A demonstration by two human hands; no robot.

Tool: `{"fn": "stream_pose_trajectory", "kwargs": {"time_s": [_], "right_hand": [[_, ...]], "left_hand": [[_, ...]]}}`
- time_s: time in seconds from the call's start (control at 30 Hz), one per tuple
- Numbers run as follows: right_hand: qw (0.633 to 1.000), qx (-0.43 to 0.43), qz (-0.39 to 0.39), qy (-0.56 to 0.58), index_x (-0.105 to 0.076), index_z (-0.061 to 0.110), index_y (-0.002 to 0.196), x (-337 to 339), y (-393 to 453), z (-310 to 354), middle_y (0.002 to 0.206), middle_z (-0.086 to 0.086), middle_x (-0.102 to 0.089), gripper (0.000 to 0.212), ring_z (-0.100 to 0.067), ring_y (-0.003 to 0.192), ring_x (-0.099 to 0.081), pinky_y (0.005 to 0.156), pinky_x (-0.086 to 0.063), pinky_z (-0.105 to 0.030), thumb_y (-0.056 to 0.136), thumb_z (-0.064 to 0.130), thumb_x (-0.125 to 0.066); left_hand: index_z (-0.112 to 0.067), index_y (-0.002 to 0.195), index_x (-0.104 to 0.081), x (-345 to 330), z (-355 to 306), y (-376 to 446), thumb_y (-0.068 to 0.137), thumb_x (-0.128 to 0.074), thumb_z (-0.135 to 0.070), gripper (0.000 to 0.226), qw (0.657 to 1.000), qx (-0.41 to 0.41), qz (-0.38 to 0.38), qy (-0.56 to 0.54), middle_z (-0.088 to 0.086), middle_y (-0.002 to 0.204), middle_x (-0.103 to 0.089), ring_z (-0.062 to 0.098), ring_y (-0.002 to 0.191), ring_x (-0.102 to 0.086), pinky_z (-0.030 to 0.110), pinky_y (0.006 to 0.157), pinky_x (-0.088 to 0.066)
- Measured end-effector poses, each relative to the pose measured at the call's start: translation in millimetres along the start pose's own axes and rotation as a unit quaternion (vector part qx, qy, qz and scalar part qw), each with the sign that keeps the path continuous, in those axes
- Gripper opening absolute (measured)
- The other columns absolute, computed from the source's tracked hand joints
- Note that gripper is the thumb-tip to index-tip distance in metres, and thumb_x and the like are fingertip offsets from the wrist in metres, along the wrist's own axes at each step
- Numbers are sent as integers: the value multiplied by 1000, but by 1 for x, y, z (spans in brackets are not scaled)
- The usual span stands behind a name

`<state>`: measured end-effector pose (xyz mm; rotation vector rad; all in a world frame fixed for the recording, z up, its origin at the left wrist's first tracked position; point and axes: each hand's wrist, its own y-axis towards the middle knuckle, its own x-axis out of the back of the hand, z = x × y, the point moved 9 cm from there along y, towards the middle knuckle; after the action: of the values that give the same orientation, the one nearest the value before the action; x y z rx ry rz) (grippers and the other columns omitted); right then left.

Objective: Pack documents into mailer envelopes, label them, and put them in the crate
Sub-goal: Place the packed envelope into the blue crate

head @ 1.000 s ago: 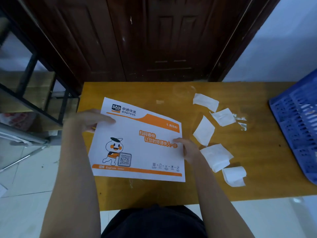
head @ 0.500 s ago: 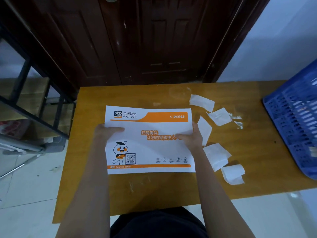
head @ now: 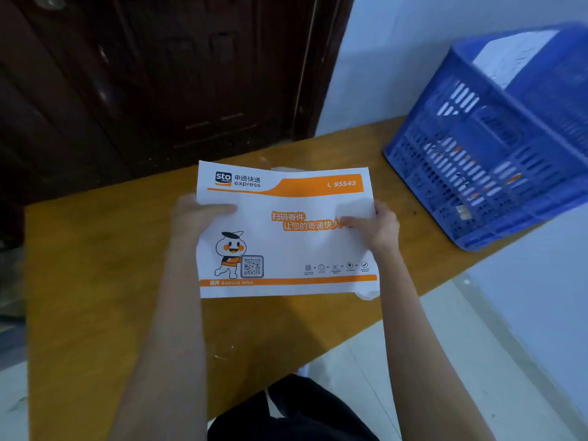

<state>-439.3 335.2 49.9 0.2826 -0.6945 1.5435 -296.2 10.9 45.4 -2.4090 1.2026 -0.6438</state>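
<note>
The mailer envelope hides the fingers of both hands behind it; only the thumbs show on its face. It also covers part of the bench. The blue crate is cut off at the right edge, its contents blurred. The envelope's small icon row is too tiny to read.

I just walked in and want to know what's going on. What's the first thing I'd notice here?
First, the white and orange STO Express mailer envelope, held up in the middle of the view, with a cartoon mascot and QR code at its lower left. The left hand and the right hand grip its two side edges. Next, the big blue plastic crate at the right end of the orange wooden table.
</note>
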Motion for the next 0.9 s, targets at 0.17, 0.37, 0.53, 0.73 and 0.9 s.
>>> {"fn": "stream_pose_trajectory", "kwargs": {"time_s": [0.17,0.37,0.53,0.73,0.9], "right_hand": [[998,18,-51,37,-63,15,106,86,13,17,101,1,-66,42,-18,91,-63,65,-48,-25,67,18,-81],[991,10,-118,63,-66,15,100,204,31,8,100,-1,-69,38,-20,90,-64,73,-54,-34,65,19,-79],[989,15,-127,75,-65,15,104,305,62,-12,103,-1,-69,42,-23,95,-65,83,-54,-40,65,22,-80],[985,29,-143,87,-66,12,99,412,115,-31,97,-1,-71,36,-21,88,-67,76,-55,-36,66,20,-80],[986,16,-138,96,-63,11,104,473,161,-45,101,-3,-69,42,-25,93,-66,87,-54,-45,67,19,-80]], "left_hand": [[-18,86,-71,-63,-54,-2,70,-82,-12,21,996,-69,41,-26,6,98,-73,16,76,-71,33,73,-58],[-18,98,-73,-150,-127,-36,66,-85,-18,33,989,-136,58,-3,2,99,-73,19,90,-70,37,89,-54],[-16,98,-75,-244,-178,-80,69,-82,-12,30,979,-177,95,-32,3,92,-75,17,79,-73,28,68,-58],[-14,101,-73,-356,-232,-124,74,-78,-11,27,966,-225,119,-52,5,90,-75,17,76,-73,24,62,-57],[-14,106,-71,-424,-278,-135,75,-78,-15,32,955,-263,131,-31,7,97,-74,22,86,-72,35,79,-57]]}}
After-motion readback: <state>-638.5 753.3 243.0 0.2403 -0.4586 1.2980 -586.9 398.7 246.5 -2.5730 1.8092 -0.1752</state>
